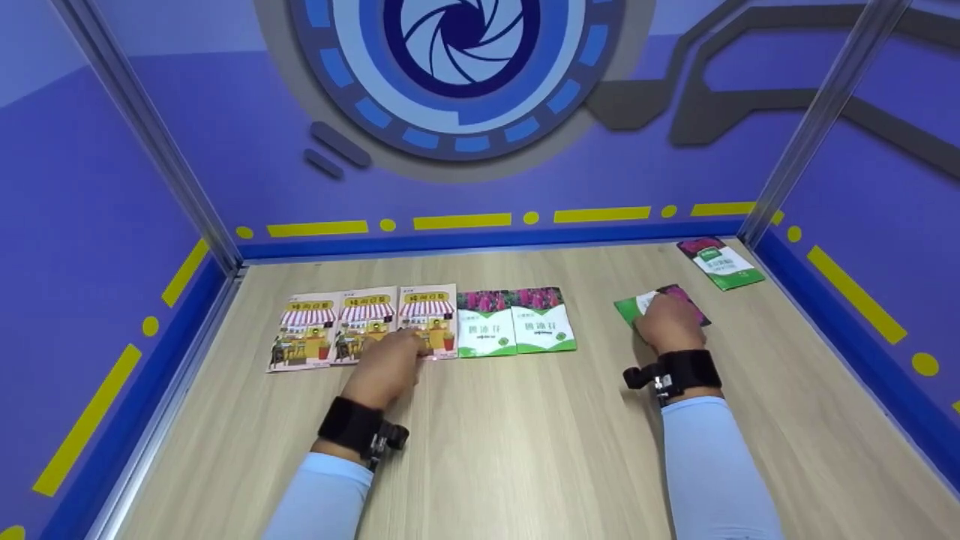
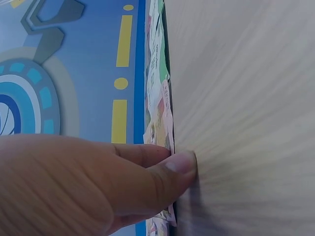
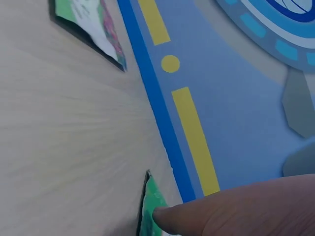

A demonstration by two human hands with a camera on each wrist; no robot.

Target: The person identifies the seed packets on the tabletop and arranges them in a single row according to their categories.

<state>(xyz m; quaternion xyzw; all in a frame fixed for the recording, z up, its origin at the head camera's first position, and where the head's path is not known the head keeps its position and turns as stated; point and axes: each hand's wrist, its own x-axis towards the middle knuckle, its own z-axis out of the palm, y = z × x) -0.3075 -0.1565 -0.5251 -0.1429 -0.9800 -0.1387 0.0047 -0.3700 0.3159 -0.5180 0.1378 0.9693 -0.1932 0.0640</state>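
Three pink seed packets with a striped-awning shop picture lie in a row at the left: the left one [image 1: 302, 337], the middle one [image 1: 360, 311] and the right one [image 1: 431, 311]. My left hand [image 1: 386, 367] rests at the lower edge of the middle and right ones, thumb [image 2: 182, 164] low by the tabletop, fingers over the packets. Two green-and-white flower seed packets [image 1: 486, 330] [image 1: 544, 330] continue the row. My right hand [image 1: 670, 324] grips a tilted green-and-purple seed packet [image 1: 628, 309], thumb [image 3: 170, 216] on its green end; the hand hides its middle.
Another green-and-white seed packet with red flowers [image 1: 721, 264] lies askew in the far right corner. Blue printed panels [image 1: 525, 187] wall the wooden table [image 1: 510, 442] at the back and both sides.
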